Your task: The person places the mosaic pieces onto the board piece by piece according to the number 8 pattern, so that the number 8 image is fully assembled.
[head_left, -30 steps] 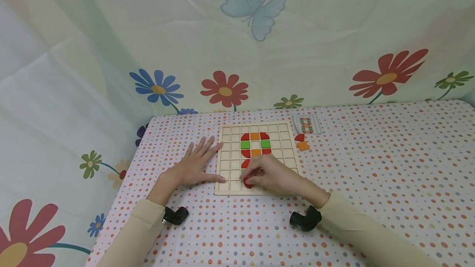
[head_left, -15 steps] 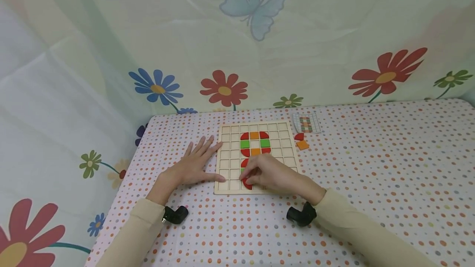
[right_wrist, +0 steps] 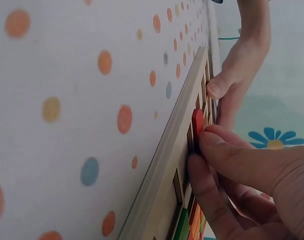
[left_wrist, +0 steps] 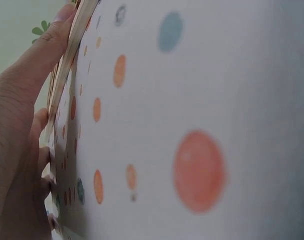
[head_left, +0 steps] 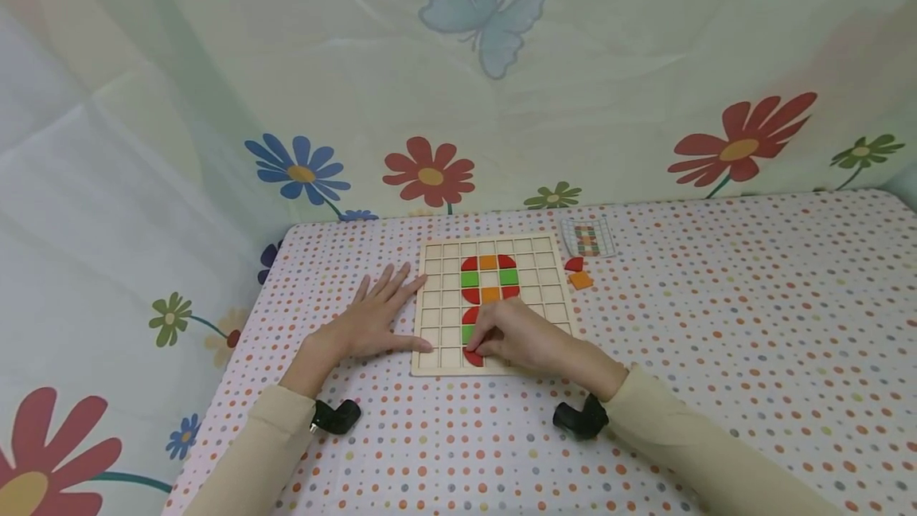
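A wooden grid board (head_left: 444,315) lies flat with red, green and orange tiles set in its middle columns. Near the board's front edge, my right hand (head_left: 523,334) pinches a red quarter-circle tile (head_left: 474,358) at a cell. In the right wrist view, thumb and finger meet at this red tile (right_wrist: 197,125), which stands slightly proud of the board. My left hand (head_left: 368,321) lies spread on the left, thumb on the board's frame and fingertips at its left edge. The right hand hides some cells at the lower right.
Beyond the board's right edge lie a loose red quarter-circle tile (head_left: 574,264) and an orange square tile (head_left: 581,280). A pattern card (head_left: 589,238) sits behind them. The dotted tablecloth (head_left: 444,452) meets a flowered backdrop (head_left: 609,102).
The red tile at my right hand has shifted slightly and now lies flatter in its cell, with the fingers still on it. My left hand stays in place.
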The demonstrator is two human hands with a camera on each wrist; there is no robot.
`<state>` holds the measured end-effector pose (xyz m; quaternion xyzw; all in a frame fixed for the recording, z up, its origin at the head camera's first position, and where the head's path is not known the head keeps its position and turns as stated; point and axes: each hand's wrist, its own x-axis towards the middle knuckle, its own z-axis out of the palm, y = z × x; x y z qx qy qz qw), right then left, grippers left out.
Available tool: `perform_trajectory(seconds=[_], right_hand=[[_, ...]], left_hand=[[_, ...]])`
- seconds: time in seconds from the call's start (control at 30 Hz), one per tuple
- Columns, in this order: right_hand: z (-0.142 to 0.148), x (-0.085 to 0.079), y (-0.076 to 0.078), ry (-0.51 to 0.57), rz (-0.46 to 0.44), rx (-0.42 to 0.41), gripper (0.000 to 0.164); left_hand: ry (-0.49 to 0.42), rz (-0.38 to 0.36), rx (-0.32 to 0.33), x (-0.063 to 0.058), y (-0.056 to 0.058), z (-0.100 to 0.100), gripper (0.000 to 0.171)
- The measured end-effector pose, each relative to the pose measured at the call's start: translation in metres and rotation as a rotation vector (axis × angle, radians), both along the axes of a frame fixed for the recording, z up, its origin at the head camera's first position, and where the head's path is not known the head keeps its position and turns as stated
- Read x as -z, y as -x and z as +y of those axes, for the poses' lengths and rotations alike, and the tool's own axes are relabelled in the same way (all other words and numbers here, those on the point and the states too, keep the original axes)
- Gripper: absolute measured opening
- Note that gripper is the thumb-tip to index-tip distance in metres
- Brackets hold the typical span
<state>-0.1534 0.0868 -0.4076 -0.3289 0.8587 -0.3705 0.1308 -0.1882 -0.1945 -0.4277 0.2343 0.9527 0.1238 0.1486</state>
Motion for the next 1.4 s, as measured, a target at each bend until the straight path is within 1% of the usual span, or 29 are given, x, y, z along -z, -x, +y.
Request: perform_trajectory(seconds=[0.27, 0.37, 0.5, 0.57, 0.7, 0.8, 0.93, 1.03, 1.17, 1.3, 1.4], right_hand=[[0.0, -0.001, -0.004, 0.004, 0.028, -0.01, 0.01], [0.008, -0.004, -0.005, 0.002, 0.035, 0.033, 0.011], [0.03, -0.008, 0.001, 0.011, 0.096, 0.111, 0.013], [0.046, -0.008, 0.006, 0.003, 0.147, 0.147, 0.015], [0.081, -0.011, 0.014, -0.057, 0.2, 0.241, 0.019], [0.102, -0.011, 0.021, -0.093, 0.216, 0.276, 0.025], [0.118, -0.006, 0.03, -0.133, 0.207, 0.279, 0.028], [0.123, 0.0, 0.034, -0.161, 0.194, 0.287, 0.029], [0.126, 0.004, 0.035, -0.178, 0.182, 0.321, 0.031], [0.13, 0.002, 0.039, -0.182, 0.151, 0.328, 0.03], [0.131, -0.002, 0.043, -0.189, 0.121, 0.309, 0.028]], left_hand=[[-0.014, 0.0, 0.001, 0.001, 0.0, -0.002, 0.111], [-0.019, -0.001, 0.002, 0.002, 0.0, -0.002, 0.11], [-0.024, 0.0, -0.002, 0.002, -0.002, -0.002, 0.111], [-0.024, -0.002, -0.006, 0.003, -0.004, -0.003, 0.111], [-0.019, 0.003, -0.007, 0.004, -0.006, -0.004, 0.11], [-0.019, 0.013, 0.0, 0.004, -0.005, -0.003, 0.11], [-0.025, 0.007, 0.007, 0.005, -0.004, -0.003, 0.11], [-0.028, 0.0, 0.01, 0.005, -0.004, -0.002, 0.11], [-0.023, 0.006, 0.013, 0.004, -0.003, -0.001, 0.11], [-0.02, 0.016, 0.011, 0.003, -0.002, -0.001, 0.11], [-0.025, 0.021, 0.01, 0.001, -0.002, -0.001, 0.11]])
